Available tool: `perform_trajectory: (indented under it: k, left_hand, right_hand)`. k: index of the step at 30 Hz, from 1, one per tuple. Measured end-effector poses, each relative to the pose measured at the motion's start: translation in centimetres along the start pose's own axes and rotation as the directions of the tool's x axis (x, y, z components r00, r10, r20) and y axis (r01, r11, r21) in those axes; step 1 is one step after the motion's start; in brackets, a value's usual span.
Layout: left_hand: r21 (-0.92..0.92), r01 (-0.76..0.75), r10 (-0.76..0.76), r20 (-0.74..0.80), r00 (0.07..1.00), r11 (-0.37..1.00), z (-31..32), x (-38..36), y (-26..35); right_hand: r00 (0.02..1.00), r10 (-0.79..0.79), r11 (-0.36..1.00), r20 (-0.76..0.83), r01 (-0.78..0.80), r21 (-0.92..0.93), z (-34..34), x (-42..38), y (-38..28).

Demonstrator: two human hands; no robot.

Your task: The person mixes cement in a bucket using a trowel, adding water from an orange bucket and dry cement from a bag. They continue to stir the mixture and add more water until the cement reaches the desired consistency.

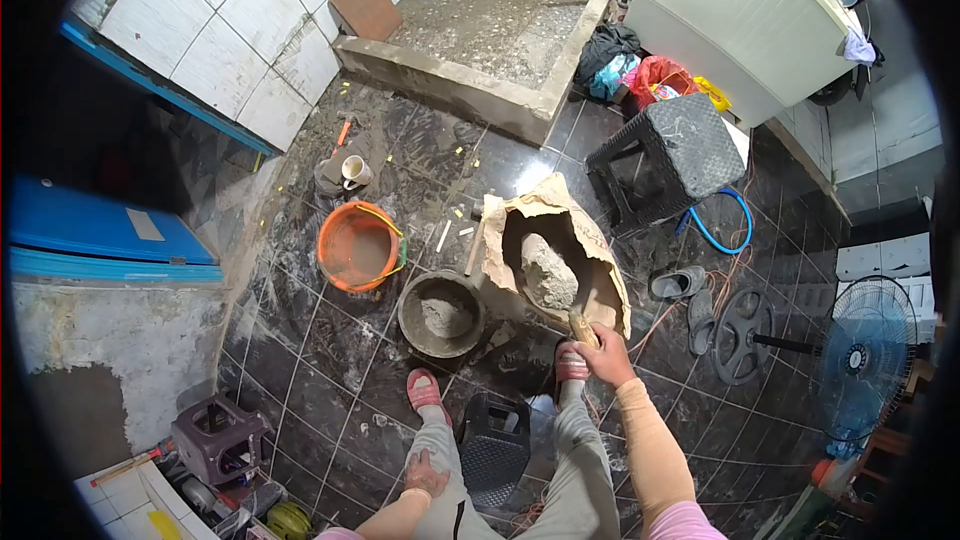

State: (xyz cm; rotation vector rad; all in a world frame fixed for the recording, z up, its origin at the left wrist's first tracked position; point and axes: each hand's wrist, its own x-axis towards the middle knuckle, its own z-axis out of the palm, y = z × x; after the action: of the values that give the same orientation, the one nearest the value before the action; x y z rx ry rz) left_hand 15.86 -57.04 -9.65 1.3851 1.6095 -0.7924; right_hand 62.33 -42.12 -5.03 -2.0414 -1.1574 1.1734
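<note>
My right hand (pixel 607 356) is closed round the wooden handle (pixel 583 328) of a trowel. The trowel's blade is inside a torn paper sack (pixel 605 285), hidden under a heap of grey cement powder (pixel 548 273). On my knee lies my left hand (pixel 427 476), fingers spread on the grey trousers, holding nothing. Left of the sack stands a dark round bucket (pixel 410 325) with grey powder (pixel 446 318) in it. Behind that is an orange bucket (pixel 330 250) of murky grey liquid.
A white mug (pixel 355 172) is near the orange bucket. Beyond the sack are a black stool (pixel 690 145) and a low cement curb (pixel 450 90). Slippers (pixel 678 283) and a fan (pixel 855 360) stand to the right. Another black stool (pixel 497 455) sits between my legs.
</note>
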Motion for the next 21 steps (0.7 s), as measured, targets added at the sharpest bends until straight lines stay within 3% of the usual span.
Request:
perform_trajectory:
  k: [3, 10, 13, 16, 21]
  left_hand:
    - [0.015, -0.039, 0.039, -0.027, 0.999, 0.999, 0.9, 0.9, -0.9]
    - [-0.058, 0.013, -0.014, -0.022, 1.000, 0.998, -0.3, -0.3, -0.3]
    - [-0.020, -0.010, 0.009, -0.050, 0.999, 1.000, 1.5, 0.6, -1.8]
    - [0.015, -0.077, 0.078, -0.097, 0.992, 0.997, 3.2, 1.2, -3.6]
    - [-0.105, 0.037, -0.043, -0.054, 0.998, 0.994, 0.0, -1.1, -1.3]
  right_hand:
    - [0.996, -0.075, 0.995, -0.042, 0.077, 0.059, -0.1, -1.6, -0.7]
    - [0.999, -0.037, 0.995, 0.013, 0.036, 0.098, 0.0, -6.7, -2.9]
    - [0.993, 0.055, 0.995, 0.100, -0.063, 0.080, 0.2, -8.9, -4.3]
    - [0.992, 0.016, 0.997, 0.123, -0.026, 0.075, 2.1, -10.4, -4.0]
    - [0.967, 0.045, 0.998, 0.249, -0.052, 0.021, 7.1, -9.0, -4.1]
